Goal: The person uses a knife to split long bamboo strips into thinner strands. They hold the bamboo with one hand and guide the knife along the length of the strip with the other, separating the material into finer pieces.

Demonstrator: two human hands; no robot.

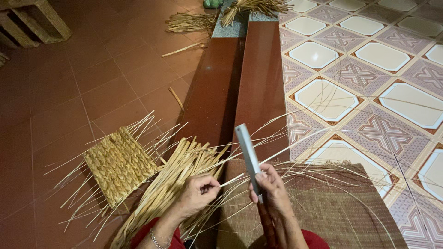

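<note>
My right hand (271,186) grips a knife by its dark handle, and the flat grey blade (248,152) points up and away from me. My left hand (199,191) pinches the end of a thin pale straw strip (295,138) that runs from my fingers past the blade and off to the right. Under my left forearm lies a bundle of dried flat straw stalks (173,180). To the left of it sits a small square woven straw panel (119,163) with loose thin strips sticking out of its edges.
A woven brown mat (332,207) lies under my hands on patterned tiles. A dark red step (240,87) runs away down the middle, with red floor tiles on the left. More straw bundles (221,14) lie at the far end, woven baskets (27,20) at top left.
</note>
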